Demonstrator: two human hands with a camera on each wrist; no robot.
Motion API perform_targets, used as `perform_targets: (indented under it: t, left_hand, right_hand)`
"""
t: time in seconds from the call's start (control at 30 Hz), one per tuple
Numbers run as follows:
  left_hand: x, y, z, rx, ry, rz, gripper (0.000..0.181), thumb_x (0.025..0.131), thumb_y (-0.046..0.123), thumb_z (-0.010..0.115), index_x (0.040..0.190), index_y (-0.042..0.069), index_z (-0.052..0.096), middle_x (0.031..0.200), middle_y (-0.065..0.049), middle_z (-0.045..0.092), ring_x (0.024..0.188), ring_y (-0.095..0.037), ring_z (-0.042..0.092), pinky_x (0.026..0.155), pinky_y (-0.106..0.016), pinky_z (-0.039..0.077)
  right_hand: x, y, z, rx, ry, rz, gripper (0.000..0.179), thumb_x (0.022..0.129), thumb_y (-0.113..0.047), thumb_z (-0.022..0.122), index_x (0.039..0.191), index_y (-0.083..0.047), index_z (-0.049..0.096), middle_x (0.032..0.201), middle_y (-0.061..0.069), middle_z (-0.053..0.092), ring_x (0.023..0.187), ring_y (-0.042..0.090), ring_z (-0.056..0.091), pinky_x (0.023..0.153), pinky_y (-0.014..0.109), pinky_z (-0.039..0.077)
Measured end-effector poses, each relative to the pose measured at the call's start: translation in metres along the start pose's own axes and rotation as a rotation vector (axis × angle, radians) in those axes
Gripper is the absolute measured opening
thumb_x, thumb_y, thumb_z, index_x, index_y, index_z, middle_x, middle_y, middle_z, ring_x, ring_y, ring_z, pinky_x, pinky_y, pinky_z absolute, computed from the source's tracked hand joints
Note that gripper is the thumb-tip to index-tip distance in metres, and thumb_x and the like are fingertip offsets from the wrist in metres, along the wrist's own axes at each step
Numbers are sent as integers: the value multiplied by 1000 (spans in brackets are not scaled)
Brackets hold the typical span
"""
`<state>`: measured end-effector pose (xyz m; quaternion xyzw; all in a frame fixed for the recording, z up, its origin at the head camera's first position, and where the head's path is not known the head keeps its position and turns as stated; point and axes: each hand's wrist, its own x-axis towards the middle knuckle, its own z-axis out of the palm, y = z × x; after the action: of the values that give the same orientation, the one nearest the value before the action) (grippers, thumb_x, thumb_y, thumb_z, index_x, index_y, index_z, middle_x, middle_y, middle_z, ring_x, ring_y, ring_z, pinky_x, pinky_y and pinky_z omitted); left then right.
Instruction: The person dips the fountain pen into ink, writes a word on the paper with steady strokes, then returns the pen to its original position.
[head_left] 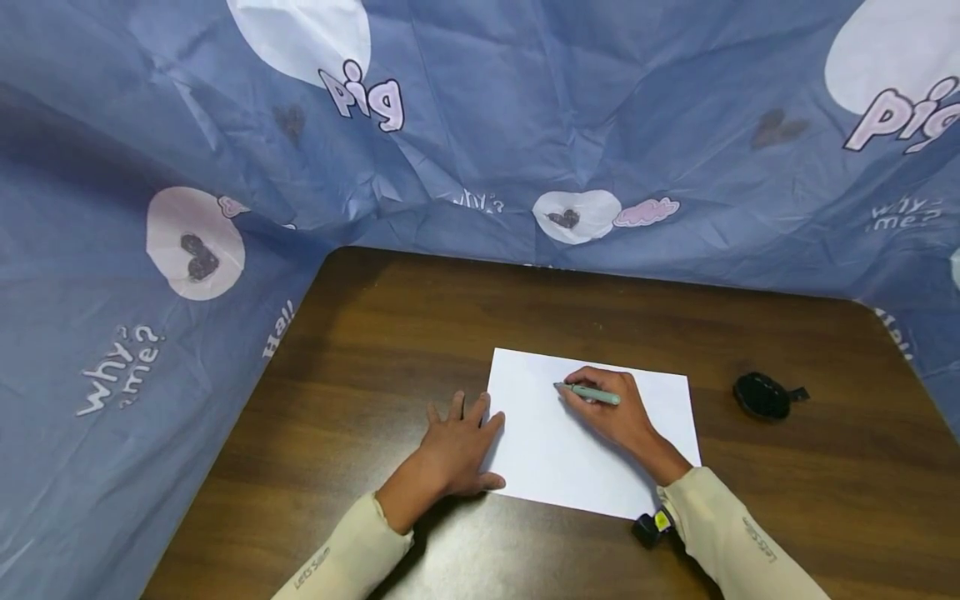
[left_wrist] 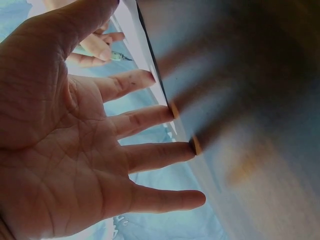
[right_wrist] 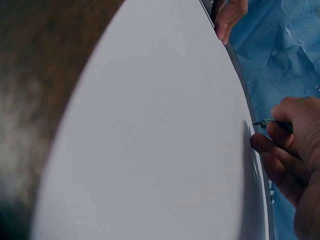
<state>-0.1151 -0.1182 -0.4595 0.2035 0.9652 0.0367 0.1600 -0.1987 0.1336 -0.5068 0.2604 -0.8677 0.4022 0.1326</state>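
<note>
A blank sheet of white paper (head_left: 540, 450) lies on the brown wooden table. My right hand (head_left: 618, 408) is over the sheet and pinches a green pen (head_left: 600, 395), its tip pointing left, at or just above the paper. In the right wrist view the pen (right_wrist: 270, 123) sits between thumb and fingers, the tip close to the sheet (right_wrist: 160, 125). My left hand (head_left: 459, 450) is spread with straight fingers at the paper's left edge, thumb and some fingertips touching it. The left wrist view shows the palm of that hand (left_wrist: 85, 145) with nothing in it.
To the right of the paper, a small black round object with a short tab (head_left: 763, 396) lies on the table (head_left: 420, 308). A blue printed cloth (head_left: 465, 150) hangs behind and beside the table. Near the right cuff is a small black device (head_left: 649, 528) with a yellow mark.
</note>
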Motion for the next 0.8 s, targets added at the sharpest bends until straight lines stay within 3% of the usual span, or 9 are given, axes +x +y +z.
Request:
perform_targets:
  t: [0.5, 0.8]
  left_hand:
    - [2, 0, 2, 36, 1, -2, 84, 84, 60, 71, 150, 18, 43, 159, -14, 31, 141, -48, 31, 100, -72, 32]
    - [0, 0, 1, 27, 0, -2, 84, 82, 59, 73, 149, 16, 44, 157, -15, 33, 141, -49, 32, 99, -73, 32]
  right_hand:
    - [0, 0, -1, 0, -17, 13, 9, 82, -14, 82, 90, -9, 80, 84, -4, 75, 65, 6, 64, 62, 31, 51]
    - [-1, 0, -1, -31, -13, 13, 8, 83, -16, 81, 89, -11, 80, 80, -6, 75, 63, 4, 63, 60, 30, 49]
